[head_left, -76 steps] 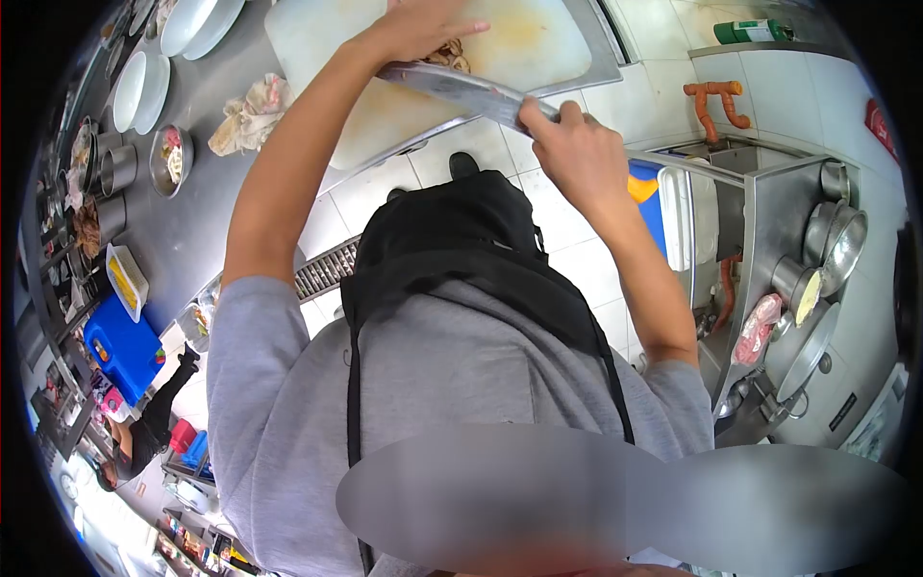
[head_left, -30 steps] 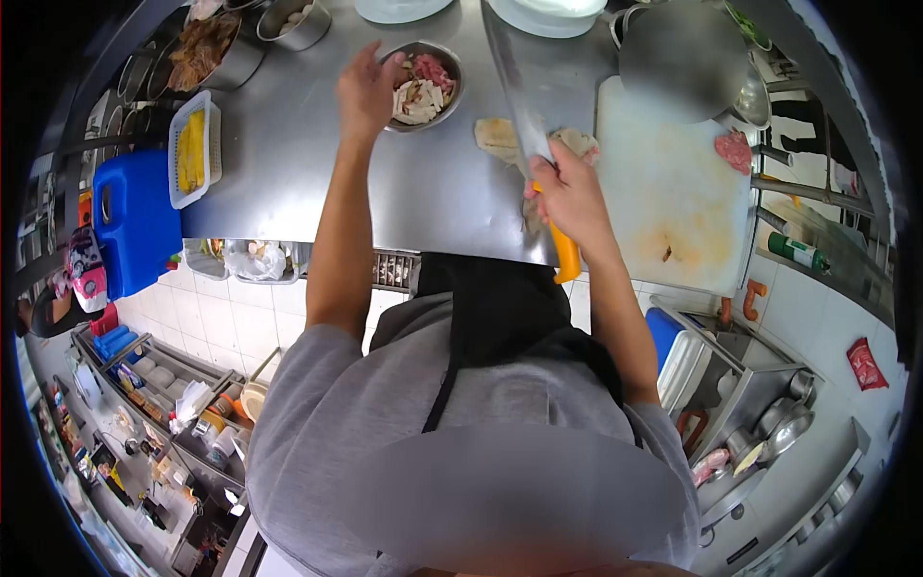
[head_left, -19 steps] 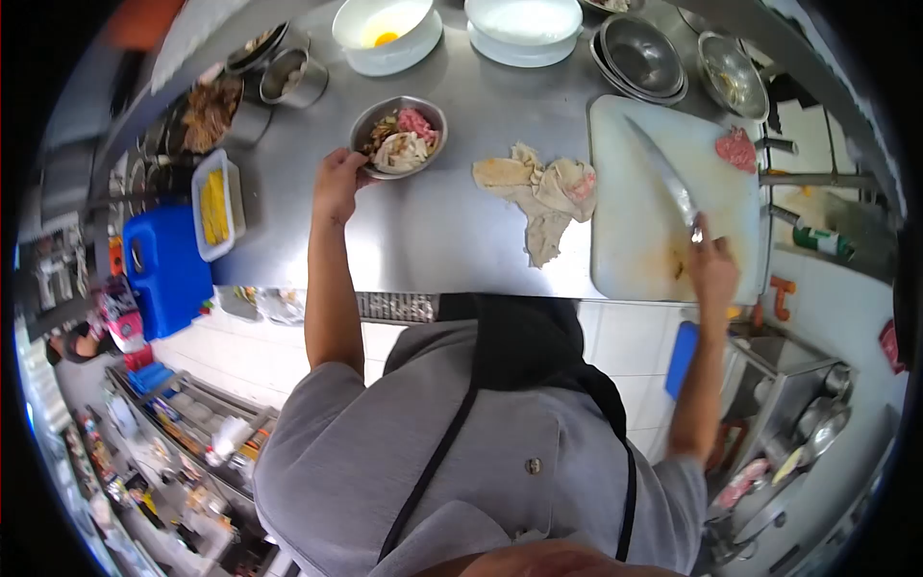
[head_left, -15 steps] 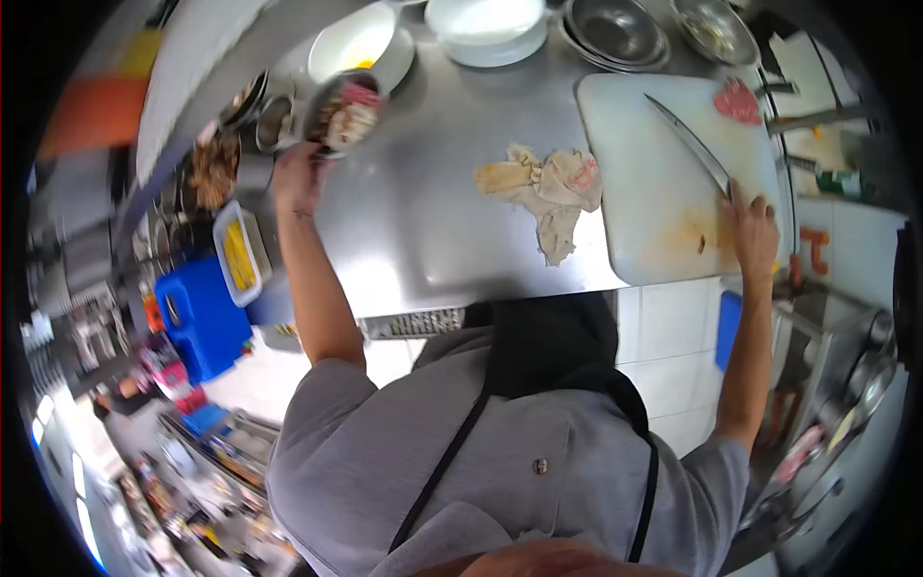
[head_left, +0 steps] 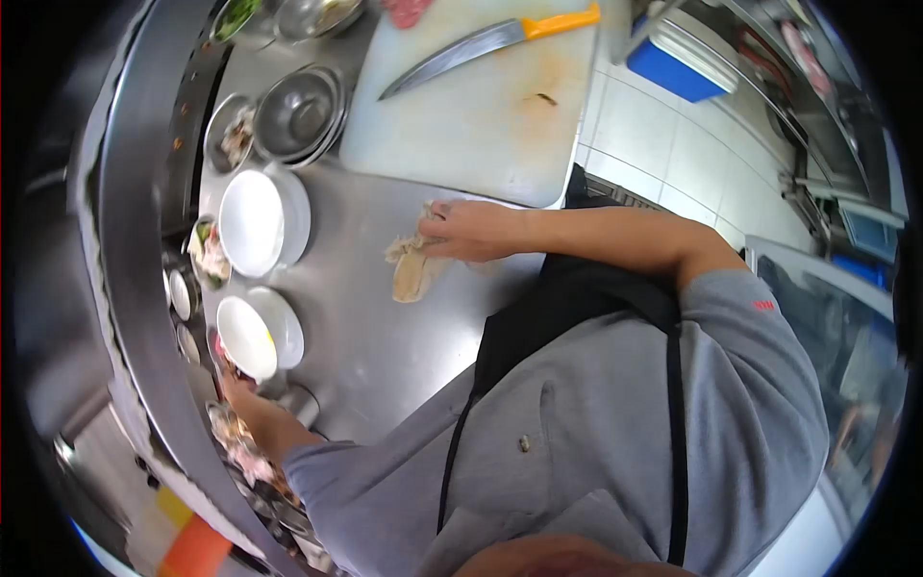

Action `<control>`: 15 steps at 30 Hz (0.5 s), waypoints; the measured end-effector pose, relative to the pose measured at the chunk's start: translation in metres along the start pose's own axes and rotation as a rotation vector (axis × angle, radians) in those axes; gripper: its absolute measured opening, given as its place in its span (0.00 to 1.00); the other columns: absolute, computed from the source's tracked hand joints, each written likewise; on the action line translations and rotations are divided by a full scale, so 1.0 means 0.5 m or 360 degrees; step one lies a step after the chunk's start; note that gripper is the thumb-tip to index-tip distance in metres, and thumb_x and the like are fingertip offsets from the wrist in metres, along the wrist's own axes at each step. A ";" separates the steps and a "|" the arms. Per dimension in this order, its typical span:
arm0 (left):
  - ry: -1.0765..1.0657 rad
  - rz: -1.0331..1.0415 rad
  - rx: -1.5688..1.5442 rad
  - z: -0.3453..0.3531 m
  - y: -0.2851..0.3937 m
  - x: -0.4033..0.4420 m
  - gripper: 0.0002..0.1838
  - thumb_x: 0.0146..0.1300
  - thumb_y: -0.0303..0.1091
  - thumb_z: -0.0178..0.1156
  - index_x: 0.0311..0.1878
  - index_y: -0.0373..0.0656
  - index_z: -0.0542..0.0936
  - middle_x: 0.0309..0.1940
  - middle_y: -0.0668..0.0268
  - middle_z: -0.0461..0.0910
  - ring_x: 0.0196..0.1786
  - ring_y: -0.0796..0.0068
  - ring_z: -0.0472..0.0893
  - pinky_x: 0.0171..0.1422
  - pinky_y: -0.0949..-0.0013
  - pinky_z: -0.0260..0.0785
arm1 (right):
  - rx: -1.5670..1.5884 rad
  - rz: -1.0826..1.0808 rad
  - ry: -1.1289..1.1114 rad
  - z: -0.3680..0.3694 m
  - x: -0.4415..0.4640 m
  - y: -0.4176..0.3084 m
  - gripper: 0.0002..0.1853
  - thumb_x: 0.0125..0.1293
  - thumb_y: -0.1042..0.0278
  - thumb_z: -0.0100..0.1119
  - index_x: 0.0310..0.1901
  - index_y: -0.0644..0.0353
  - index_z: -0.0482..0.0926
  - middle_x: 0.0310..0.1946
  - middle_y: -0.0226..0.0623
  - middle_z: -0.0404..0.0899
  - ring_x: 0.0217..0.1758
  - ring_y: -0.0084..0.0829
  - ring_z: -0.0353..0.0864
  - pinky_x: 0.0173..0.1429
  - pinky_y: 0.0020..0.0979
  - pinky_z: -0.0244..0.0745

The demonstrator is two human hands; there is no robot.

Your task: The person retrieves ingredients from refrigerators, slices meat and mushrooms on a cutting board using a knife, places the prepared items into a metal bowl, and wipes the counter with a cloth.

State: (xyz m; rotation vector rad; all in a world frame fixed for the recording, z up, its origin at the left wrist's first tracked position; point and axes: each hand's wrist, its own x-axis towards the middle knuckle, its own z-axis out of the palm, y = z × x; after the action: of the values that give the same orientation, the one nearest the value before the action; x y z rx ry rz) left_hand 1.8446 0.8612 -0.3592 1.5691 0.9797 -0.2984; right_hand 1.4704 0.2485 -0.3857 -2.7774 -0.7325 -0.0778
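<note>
My right hand [head_left: 473, 231] is closed on a crumpled beige cloth [head_left: 411, 275] on the steel worktop. My left hand [head_left: 242, 392] reaches to the far side of the worktop, gripping a small bowl of food [head_left: 220, 354]; the white bowls hide part of that bowl and my fingertips. Just beside it stand two stacked white bowls [head_left: 246, 337]. On the white cutting board [head_left: 452, 135] lies a large knife [head_left: 466, 50] with a yellow handle, untouched. A piece of red meat [head_left: 408, 12] sits at the board's far edge.
Stacked metal bowls [head_left: 293, 113], a bowl of pale pieces [head_left: 231, 133] and more white bowls [head_left: 252, 223] line the back. A steel shelf edge [head_left: 135, 288] runs along the far side. A blue and white box [head_left: 681, 60] stands below, beyond the board.
My right hand has left the knife on the board and taken hold of the cloth. My left hand has carried the food bowl toward the back, behind the white bowls. The view has turned.
</note>
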 end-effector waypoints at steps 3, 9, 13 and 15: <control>-0.0056 -0.0237 -0.0238 -0.037 -0.012 0.088 0.16 0.66 0.37 0.55 0.54 0.43 0.78 0.49 0.60 0.83 0.51 0.62 0.82 0.58 0.55 0.77 | 0.0700 0.0138 0.0182 -0.131 -0.056 0.037 0.22 0.51 0.65 0.66 0.50 0.51 0.77 0.49 0.41 0.73 0.51 0.43 0.77 0.49 0.40 0.77; 0.0858 0.0711 0.1151 -0.032 0.007 -0.145 0.18 0.72 0.42 0.52 0.58 0.42 0.76 0.52 0.65 0.79 0.55 0.63 0.77 0.57 0.58 0.74 | 0.0588 0.0666 0.0341 -0.248 -0.087 0.140 0.22 0.53 0.66 0.63 0.53 0.56 0.78 0.45 0.44 0.80 0.45 0.47 0.82 0.49 0.44 0.78; 0.1121 0.2030 0.2348 0.015 -0.113 -0.181 0.21 0.75 0.39 0.44 0.65 0.41 0.72 0.61 0.62 0.76 0.58 0.62 0.77 0.63 0.60 0.68 | 0.0275 0.1199 0.0232 -0.217 -0.148 0.199 0.17 0.58 0.65 0.60 0.50 0.58 0.79 0.46 0.52 0.79 0.46 0.51 0.81 0.47 0.46 0.79; 0.0512 0.1950 0.1363 0.242 -0.289 -0.453 0.19 0.73 0.36 0.47 0.63 0.41 0.73 0.57 0.61 0.79 0.53 0.65 0.80 0.59 0.64 0.72 | -0.0087 0.1398 0.0067 -0.169 -0.215 0.247 0.10 0.64 0.67 0.54 0.44 0.59 0.78 0.45 0.57 0.78 0.45 0.55 0.80 0.46 0.50 0.78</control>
State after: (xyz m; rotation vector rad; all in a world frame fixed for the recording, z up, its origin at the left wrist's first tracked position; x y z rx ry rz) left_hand 1.6411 0.6489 -0.3390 2.7444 -0.0951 0.4837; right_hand 1.4388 0.0710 -0.3473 -2.8674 0.5349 0.0188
